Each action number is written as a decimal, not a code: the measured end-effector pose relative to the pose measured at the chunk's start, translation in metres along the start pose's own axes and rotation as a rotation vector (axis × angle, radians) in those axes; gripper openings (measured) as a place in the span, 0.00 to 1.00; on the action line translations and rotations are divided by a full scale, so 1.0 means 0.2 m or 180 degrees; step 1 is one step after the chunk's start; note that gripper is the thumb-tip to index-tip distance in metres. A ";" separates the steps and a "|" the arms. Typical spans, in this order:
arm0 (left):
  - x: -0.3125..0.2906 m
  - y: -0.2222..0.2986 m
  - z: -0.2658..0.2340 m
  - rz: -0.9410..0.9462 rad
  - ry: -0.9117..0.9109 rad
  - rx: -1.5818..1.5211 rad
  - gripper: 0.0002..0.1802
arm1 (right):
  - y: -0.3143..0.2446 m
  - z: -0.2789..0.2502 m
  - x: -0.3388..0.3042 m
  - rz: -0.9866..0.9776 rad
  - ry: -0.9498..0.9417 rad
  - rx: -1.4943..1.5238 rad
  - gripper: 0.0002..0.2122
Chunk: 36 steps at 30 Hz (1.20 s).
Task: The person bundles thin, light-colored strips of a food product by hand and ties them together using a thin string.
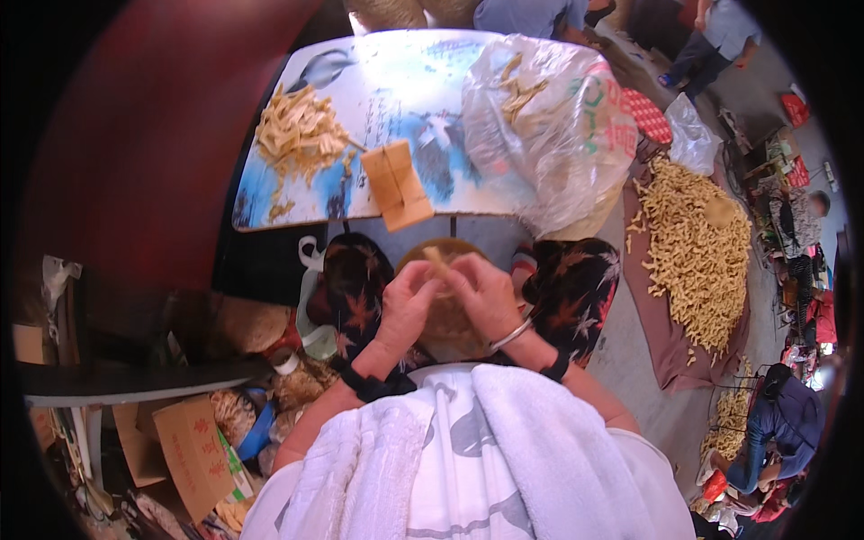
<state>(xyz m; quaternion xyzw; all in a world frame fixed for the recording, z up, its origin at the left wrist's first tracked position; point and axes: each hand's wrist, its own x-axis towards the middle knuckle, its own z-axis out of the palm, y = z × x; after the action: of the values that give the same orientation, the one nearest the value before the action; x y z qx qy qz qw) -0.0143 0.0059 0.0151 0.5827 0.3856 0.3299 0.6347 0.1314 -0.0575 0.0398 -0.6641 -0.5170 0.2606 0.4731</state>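
Ahead, a blue-and-white table holds pale strips. Over a round brown bowl between my knees, my left hand and right hand pinch one tan strip; gentle fingers should stop it tearing.

I log the table directly before the wearer. On its left end, a heap of strips; right of that, a block at the near edge, projecting slightly past it. On the right end, a plastic bag, overhanging the near edge.

Nearer me: a basin between the legs, beneath the left hand and right hand, with the held strip between them.

Right of the table, I note a cloth on the floor, bearing a pile of pieces; nearer, a co-worker. Lower left: cardboard. Behind the table: another person.
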 end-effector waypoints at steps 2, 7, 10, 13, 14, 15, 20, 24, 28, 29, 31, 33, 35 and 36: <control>-0.02 0.00 0.00 -0.0026 -0.0243 0.0082 0.13 | 0.09 0.07 0.03 0.0186 0.0096 0.0713 0.12; -0.06 0.01 0.00 -0.0182 -0.0407 -0.0332 0.09 | 0.06 0.06 0.05 0.0467 -0.0290 0.0872 0.11; -0.07 -0.01 -0.05 -0.0299 -0.0367 -0.0129 0.05 | 0.02 0.01 0.05 0.0332 -0.0220 -0.0006 0.08; -0.08 0.01 -0.05 -0.0371 -0.0223 -0.0122 0.03 | 0.03 0.00 0.04 0.0100 -0.0680 0.0564 0.05; -0.08 0.02 -0.05 -0.0423 -0.0156 -0.0166 0.03 | 0.01 0.00 0.05 0.0315 -0.0900 0.0954 0.04; -0.08 0.00 -0.04 -0.0321 -0.0086 -0.0250 0.03 | -0.02 -0.03 0.04 0.0932 -0.1241 0.1658 0.03; -0.10 0.01 -0.08 -0.0149 -0.0084 -0.0090 0.03 | 0.04 0.00 0.04 0.1346 -0.1005 0.2581 0.04; -0.14 0.04 -0.16 -0.0500 -0.0226 -0.0130 0.04 | 0.07 -0.02 0.04 0.1679 -0.1059 0.2517 0.04; -0.11 0.08 -0.13 -0.0468 -0.0595 0.0064 0.06 | 0.05 0.01 0.04 0.1442 -0.1094 0.2142 0.04; -0.10 0.08 -0.12 -0.0418 -0.0701 0.0154 0.06 | 0.06 0.02 0.03 0.1296 -0.1144 0.2096 0.04; -0.08 0.06 -0.11 -0.0182 -0.0684 0.0340 0.07 | 0.05 0.03 0.03 0.1090 -0.1068 0.1782 0.06; -0.07 0.06 -0.10 -0.0220 -0.0676 0.0388 0.07 | 0.03 0.02 0.04 0.0967 -0.0814 0.1250 0.08; -0.08 0.08 -0.09 -0.0545 -0.0698 0.0301 0.08 | 0.09 0.03 0.06 0.0396 -0.0656 0.1010 0.08; -0.08 0.08 -0.08 -0.0367 -0.0657 0.0353 0.08 | 0.12 0.03 0.06 0.0111 -0.0577 0.0889 0.09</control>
<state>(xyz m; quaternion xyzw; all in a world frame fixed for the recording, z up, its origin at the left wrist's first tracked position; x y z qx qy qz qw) -0.0355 0.0021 0.0323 0.6247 0.3688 0.2094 0.6557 0.1405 -0.0441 0.0179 -0.5745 -0.5047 0.3969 0.5076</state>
